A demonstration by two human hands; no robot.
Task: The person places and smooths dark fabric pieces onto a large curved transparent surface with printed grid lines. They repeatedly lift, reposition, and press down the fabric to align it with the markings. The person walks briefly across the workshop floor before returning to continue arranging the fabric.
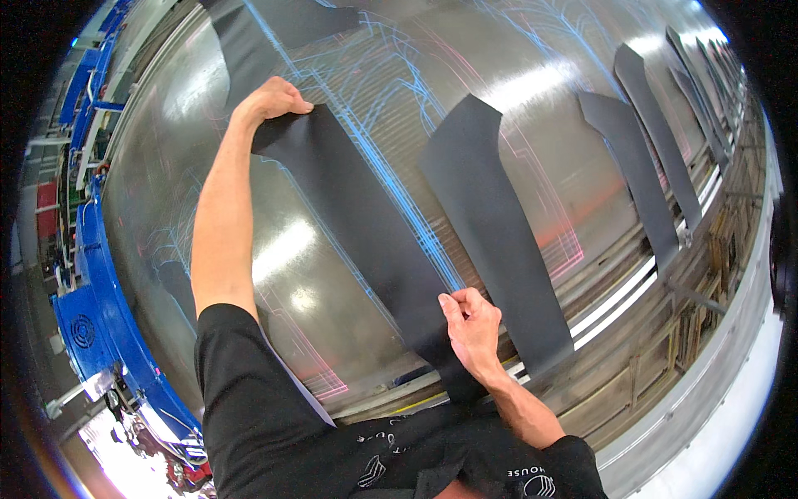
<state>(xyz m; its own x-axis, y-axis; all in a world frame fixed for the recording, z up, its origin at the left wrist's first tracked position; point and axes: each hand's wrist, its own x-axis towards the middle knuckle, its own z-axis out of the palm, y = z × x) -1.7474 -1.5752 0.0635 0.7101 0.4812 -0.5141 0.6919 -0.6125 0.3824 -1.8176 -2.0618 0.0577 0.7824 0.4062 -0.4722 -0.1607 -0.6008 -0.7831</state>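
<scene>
A long black cut panel of flexible sheet material (368, 224) lies slantwise in front of me, its lower end hanging over the table's near edge. My left hand (274, 103) pinches its far end, where the sheet creases under the fingers. Lower down, my right hand (474, 327) grips the panel's right edge between thumb and fingers. To the right lies a second black panel (499, 224) with an angled far end, apart from the held one. Bundles of blue lines (399, 181) run over the shiny grey tabletop (349, 299) between the two panels.
More black panels (636, 162) lie along the table to the right, several overhanging its edge. Another dark piece (287, 31) lies at the far side. Pink lines (564, 249) mark the surface. Blue machinery (106, 299) stands at the left; slatted structure (654, 368) shows below the near edge.
</scene>
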